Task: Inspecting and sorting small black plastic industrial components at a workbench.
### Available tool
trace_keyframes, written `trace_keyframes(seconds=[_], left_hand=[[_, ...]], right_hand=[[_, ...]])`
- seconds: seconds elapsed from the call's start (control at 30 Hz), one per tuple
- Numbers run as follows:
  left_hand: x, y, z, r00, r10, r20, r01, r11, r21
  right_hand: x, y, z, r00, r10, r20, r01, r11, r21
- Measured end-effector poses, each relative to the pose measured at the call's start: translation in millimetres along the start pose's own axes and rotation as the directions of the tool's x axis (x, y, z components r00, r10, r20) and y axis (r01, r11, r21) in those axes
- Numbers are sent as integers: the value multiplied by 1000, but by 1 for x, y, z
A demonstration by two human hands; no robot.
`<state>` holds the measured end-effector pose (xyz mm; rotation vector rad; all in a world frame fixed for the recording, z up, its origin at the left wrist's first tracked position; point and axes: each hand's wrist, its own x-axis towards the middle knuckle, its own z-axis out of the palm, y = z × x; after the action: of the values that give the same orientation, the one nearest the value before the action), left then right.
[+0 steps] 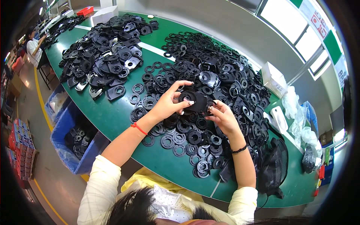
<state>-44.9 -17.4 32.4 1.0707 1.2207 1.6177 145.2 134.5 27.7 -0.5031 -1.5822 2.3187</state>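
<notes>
Above the middle of a green table (165, 165), both hands hold a black plastic plate with a round opening (199, 102). My left hand (168, 104) grips its left end, thumb lying across the ring-shaped opening. At the right end, my right hand (225, 118) pinches the edge between thumb and fingers; whether a separate ring is also in that pinch cannot be made out. Loose black rings (167, 141) lie in front of the hands and to their left. Behind and beside them spreads a large heap of black rings and plates (240, 80).
Another heap of black plates (101, 56) covers the table's far left. Blue bins (69, 148) stand on the floor at left. On the right are a black mesh bag (275, 165), a white fan-like device (278, 119), a white box (273, 80) and clear plastic bags (296, 112). A person (34, 48) sits far left.
</notes>
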Motion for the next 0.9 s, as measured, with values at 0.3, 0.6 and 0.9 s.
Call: trace_keyframes(seconds=[0.3,0.6,0.9], left_hand=[[9,-14,-10,990,72,-120,-72,997,7],[10,-19,-17,995,63,-76,-57,995,80],[8,-20,-9,989,123,-79,-106,975,194]], right_hand=[[3,8,4,979,-172,-106,136,950,-281],[3,9,7,966,-190,-177,125,938,-324],[6,20,10,903,-415,-114,299,797,-525]])
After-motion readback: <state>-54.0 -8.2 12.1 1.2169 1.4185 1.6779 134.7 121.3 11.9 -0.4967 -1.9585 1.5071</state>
